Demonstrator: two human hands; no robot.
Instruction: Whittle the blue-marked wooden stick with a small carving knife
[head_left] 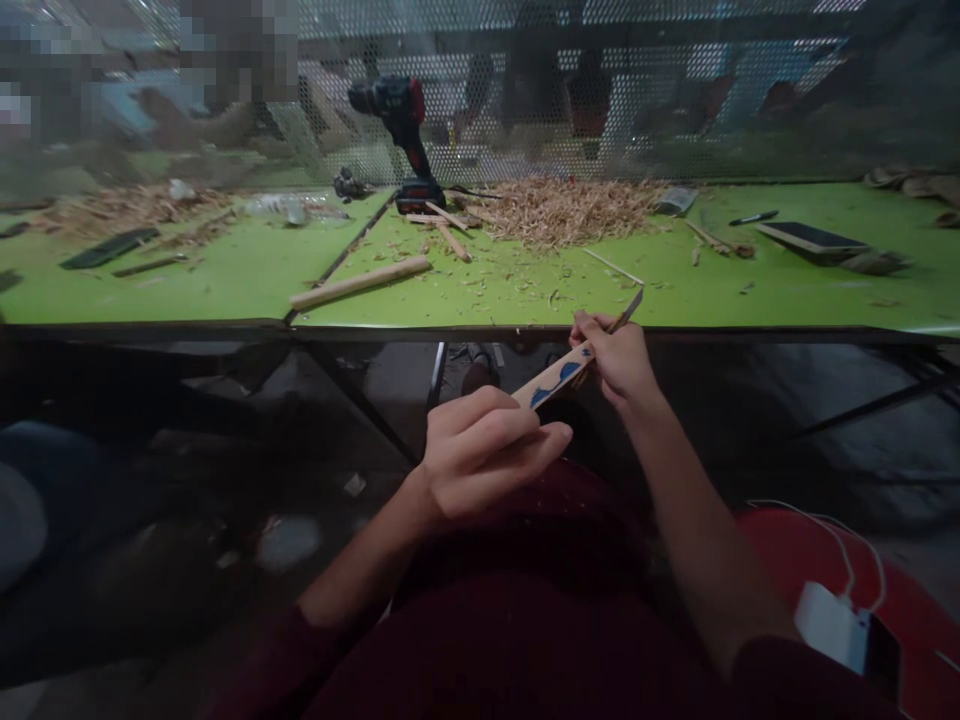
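My left hand [491, 450] is closed around the near end of a flat wooden strip [551, 378] with dark blue patches on its face. The strip slants up and away from me, in front of the bench edge. At its far end my right hand [619, 360] is closed on a knife, whose thin blade [630, 308] juts out past the fingers toward the bench. The knife's handle is hidden in the fist. The right fingers lie against the strip or very close to it.
On the green bench [517, 310] stand a cordless drill [405, 140], a pile of wood shavings [562, 212], a round wooden rod [360, 283] and a dark phone-like slab [810, 240]. A perforated metal screen [465, 110] rises behind. A red stool [795, 560] holds a white power bank [829, 625].
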